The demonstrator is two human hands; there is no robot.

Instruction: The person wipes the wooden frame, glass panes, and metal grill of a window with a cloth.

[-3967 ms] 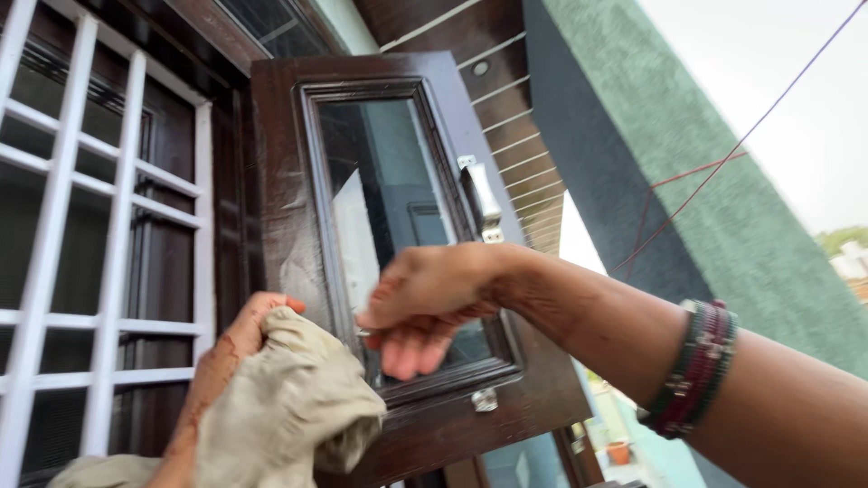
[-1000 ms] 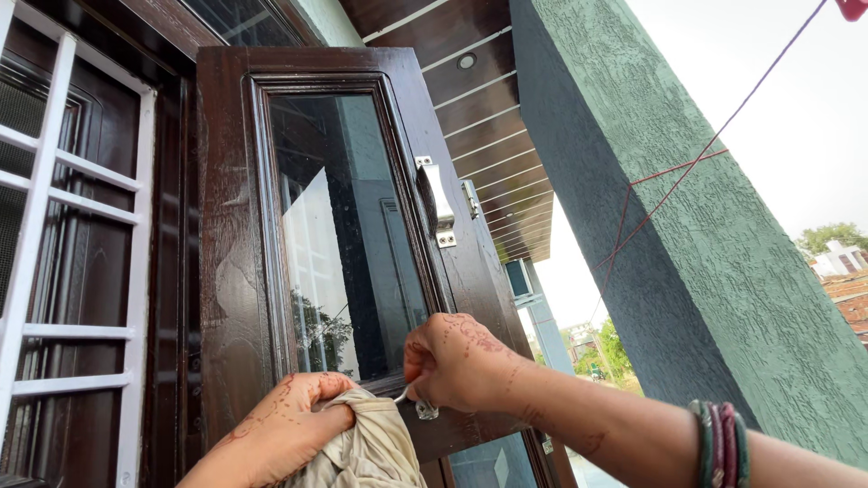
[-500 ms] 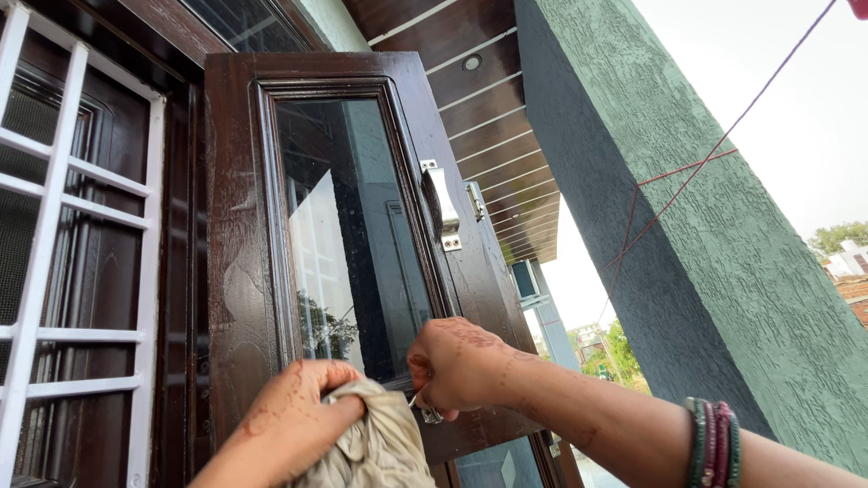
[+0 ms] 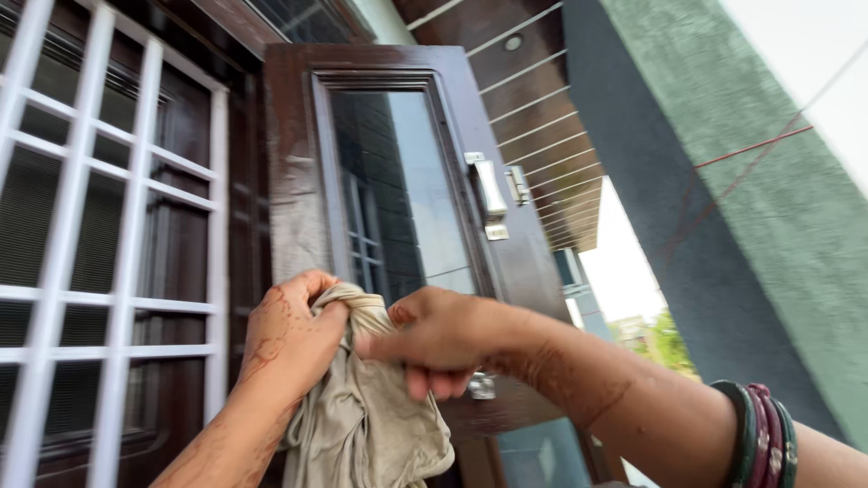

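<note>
A house porch: glazed wooden door [image 4: 398, 181], white window grille [image 4: 108, 235].

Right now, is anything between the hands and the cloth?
No. Both the left hand and the right hand already grip the beige cloth directly, in front of the dark wooden door. Nothing visible lies between them.

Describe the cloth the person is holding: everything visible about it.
The cloth is a plain beige-grey fabric, soft, creased and bunched. Its top is gathered into a twisted wad, clutched in the grip of the left hand and pinched from the other side by the right hand. The rest hangs loose in folds below both hands, in front of the dark brown glazed door.
</note>
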